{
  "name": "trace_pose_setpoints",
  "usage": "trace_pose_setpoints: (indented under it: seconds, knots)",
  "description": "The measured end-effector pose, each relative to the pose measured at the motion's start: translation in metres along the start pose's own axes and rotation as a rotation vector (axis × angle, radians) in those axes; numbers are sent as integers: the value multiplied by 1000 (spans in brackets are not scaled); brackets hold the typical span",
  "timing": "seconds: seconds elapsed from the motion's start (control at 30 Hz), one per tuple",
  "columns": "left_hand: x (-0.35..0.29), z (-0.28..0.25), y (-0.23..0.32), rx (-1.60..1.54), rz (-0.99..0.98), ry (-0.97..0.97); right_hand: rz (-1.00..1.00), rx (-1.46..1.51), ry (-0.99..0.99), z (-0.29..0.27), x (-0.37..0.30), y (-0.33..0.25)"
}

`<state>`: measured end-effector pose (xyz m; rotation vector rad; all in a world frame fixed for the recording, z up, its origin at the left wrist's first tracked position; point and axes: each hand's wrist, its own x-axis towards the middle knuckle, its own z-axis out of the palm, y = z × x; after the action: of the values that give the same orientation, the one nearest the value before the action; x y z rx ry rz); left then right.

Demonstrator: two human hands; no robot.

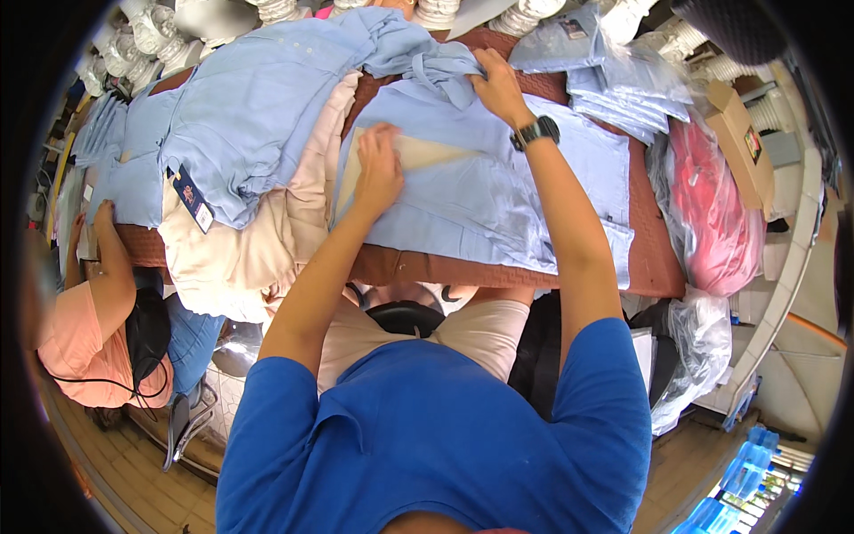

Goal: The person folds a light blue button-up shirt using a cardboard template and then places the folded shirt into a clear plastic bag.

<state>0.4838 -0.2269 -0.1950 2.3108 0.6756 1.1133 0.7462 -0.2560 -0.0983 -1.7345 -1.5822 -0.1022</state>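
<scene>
Spread over the brown table cover in front of me is a light blue shirt (498,209), with a flat cream-coloured board (431,153) lying on it. My left hand (380,169) rests on the board's left part, its fingers slightly smeared and reaching forward. At the far side my right hand (495,84), with a black watch on the wrist, pinches a bunched fold of light blue cloth (431,67). Left of this, another light blue shirt (258,107) with a dark blue hang tag (190,198) lies over cream cloth (240,245).
Bagged, folded light blue shirts (623,93) are stacked at the far right. Beside them are a bagged red-pink bundle (712,209) and an open cardboard box (743,147). White ribbed forms (151,36) line the back. A person in a peach top (102,343) works at the left.
</scene>
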Motion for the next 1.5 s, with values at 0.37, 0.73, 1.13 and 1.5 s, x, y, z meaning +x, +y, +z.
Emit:
trace_pose_setpoints:
  seconds: [0.37,0.73,1.13,1.5]
  knots:
    - [1,2,-16,-23,90,37,323,171,-376,-123,-162,-14]
    - [1,8,-14,1,68,9,97,-1273,-440,-165,-191,168]
    - [3,11,-17,12,117,8,277,-1369,-27,-290,-237,95]
    - [5,13,-23,-31,44,9,680,-1073,-19,-243,-407,52]
